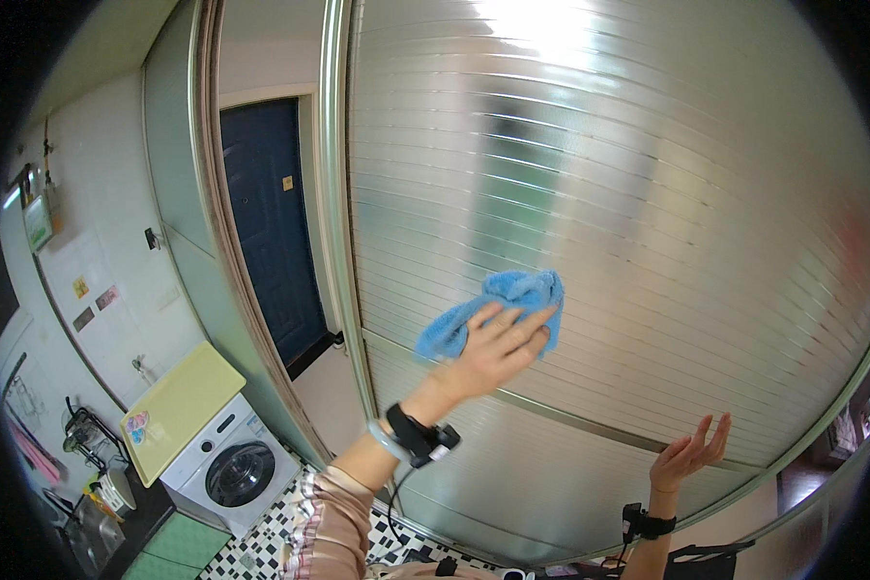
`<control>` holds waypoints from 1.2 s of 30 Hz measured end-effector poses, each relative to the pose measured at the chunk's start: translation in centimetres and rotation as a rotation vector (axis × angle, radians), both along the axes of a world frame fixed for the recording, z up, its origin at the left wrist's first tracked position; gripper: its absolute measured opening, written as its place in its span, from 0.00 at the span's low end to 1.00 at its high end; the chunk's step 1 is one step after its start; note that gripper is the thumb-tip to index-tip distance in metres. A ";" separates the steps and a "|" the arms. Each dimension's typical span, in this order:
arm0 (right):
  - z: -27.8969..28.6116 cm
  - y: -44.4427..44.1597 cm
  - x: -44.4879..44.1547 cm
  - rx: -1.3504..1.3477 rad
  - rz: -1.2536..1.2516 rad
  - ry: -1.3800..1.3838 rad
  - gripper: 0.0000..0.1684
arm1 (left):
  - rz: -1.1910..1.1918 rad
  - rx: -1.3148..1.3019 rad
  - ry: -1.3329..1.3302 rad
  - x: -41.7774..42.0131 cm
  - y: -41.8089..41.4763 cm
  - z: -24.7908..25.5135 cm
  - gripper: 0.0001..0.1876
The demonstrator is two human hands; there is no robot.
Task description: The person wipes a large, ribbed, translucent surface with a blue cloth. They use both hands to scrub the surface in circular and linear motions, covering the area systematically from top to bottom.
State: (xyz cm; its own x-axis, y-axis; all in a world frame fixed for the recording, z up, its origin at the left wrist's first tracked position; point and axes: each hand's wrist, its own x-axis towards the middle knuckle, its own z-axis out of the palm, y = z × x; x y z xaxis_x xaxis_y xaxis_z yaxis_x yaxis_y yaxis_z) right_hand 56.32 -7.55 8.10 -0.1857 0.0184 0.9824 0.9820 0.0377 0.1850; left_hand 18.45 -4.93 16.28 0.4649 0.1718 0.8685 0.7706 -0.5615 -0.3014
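My left hand (pixel 504 348) presses a crumpled blue microfibre cloth (pixel 525 286) against a ribbed, frosted glass sliding-door panel (pixel 609 239). The fingers are spread over the cloth and slightly blurred. The cloth sits a little above the panel's metal crossbar (pixel 580 417). At the lower right, my right hand (pixel 689 453) is raised beside the panel with its fingers apart and nothing in it. Whether it touches the glass, I cannot tell. Both wrists wear black straps with small devices, and a cable hangs from the left one.
A dark blue door (pixel 272 225) stands beyond the opening at left. A white front-loading washing machine (pixel 232 467) sits under a yellow board (pixel 181 406). A dark counter (pixel 145 507) with a sink (pixel 94 536) is at lower left. Black-and-white tiles (pixel 261 544) cover the floor.
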 end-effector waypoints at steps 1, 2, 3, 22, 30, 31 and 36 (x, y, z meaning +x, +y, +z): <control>0.0 0.0 0.1 0.000 -0.010 -0.004 0.24 | -0.012 0.003 0.127 -1.1 -0.1 1.2 0.20; 0.1 0.1 0.2 0.000 -0.021 -0.008 0.24 | 0.089 0.222 0.159 -2.5 0.5 2.3 0.22; 0.0 0.1 0.2 0.009 -0.023 -0.007 0.24 | 0.145 0.179 0.030 -4.1 0.4 4.3 0.24; -0.4 -0.1 0.6 -0.048 -0.020 -0.020 0.24 | -0.075 0.111 0.112 -2.4 2.2 6.2 0.27; -0.1 -0.2 -0.3 -0.016 -0.017 -0.008 0.24 | 0.131 0.357 -0.730 -8.1 3.1 12.4 0.20; 0.0 -0.1 -0.3 -0.012 -0.011 -0.006 0.24 | 0.060 0.296 -0.713 -6.3 2.5 12.2 0.19; 0.0 -0.2 -0.2 -0.026 -0.001 -0.013 0.24 | -0.062 0.123 0.011 -0.8 0.6 8.5 0.25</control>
